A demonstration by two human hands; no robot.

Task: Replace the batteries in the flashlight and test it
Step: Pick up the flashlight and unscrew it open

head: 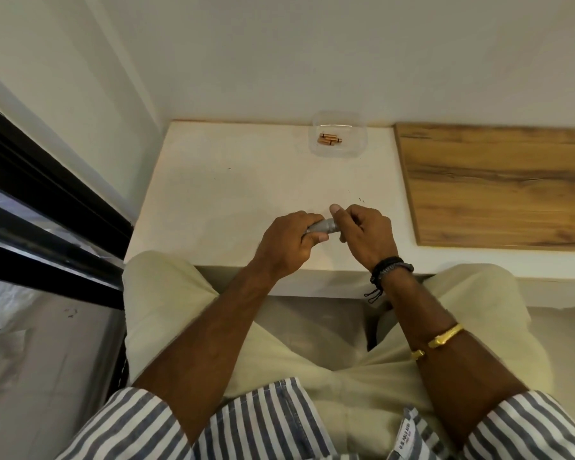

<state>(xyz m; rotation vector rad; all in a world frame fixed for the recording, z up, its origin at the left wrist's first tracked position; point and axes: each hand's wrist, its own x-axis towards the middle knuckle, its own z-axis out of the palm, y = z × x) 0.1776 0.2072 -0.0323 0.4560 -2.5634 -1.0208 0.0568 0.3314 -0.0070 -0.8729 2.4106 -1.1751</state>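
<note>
A small grey metal flashlight [324, 225] lies level between both hands, above the near part of the white table [246, 180]. My left hand [287, 242] is wrapped around its body, hiding most of it. My right hand [365, 234] pinches the wider end with thumb and fingers. Whether the end piece is joined to the body or apart from it is hidden by the fingers. Several copper-coloured batteries [329, 140] lie in a clear plastic tray [339, 134] at the table's far edge, well beyond both hands.
A wooden board [495, 184] covers the table's right part. A white wall rises right behind the table. A dark window frame [47, 207] runs along the left. My knees in pale trousers are against the table's front edge.
</note>
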